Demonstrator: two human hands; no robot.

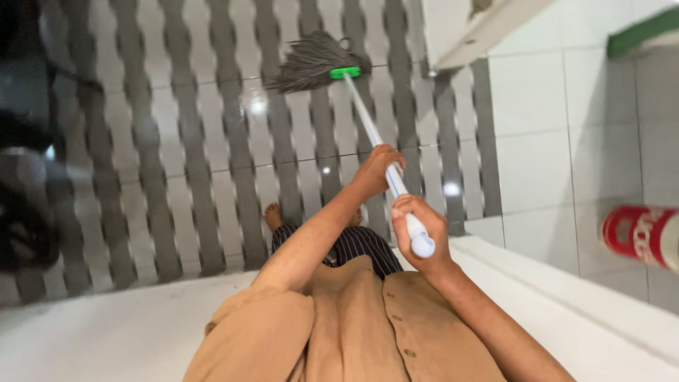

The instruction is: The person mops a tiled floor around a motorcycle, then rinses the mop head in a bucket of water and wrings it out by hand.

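A mop with a white and pale blue handle (pixel 371 134), a green clamp (pixel 345 72) and grey string head (pixel 311 62) reaches out over the striped tile floor (pixel 177 163). My left hand (pixel 378 170) grips the handle partway down. My right hand (pixel 419 228) closes around the handle's rounded near end. The mop head rests on the floor far ahead. My bare foot (pixel 273 216) shows below, under striped trousers and a tan shirt.
A white step or ledge (pixel 566 290) runs across in front of me. A white tiled wall (pixel 552 141) stands at the right, with a red and white cylinder (pixel 640 235) at its edge. Dark blurred objects (pixel 25 177) sit at the far left.
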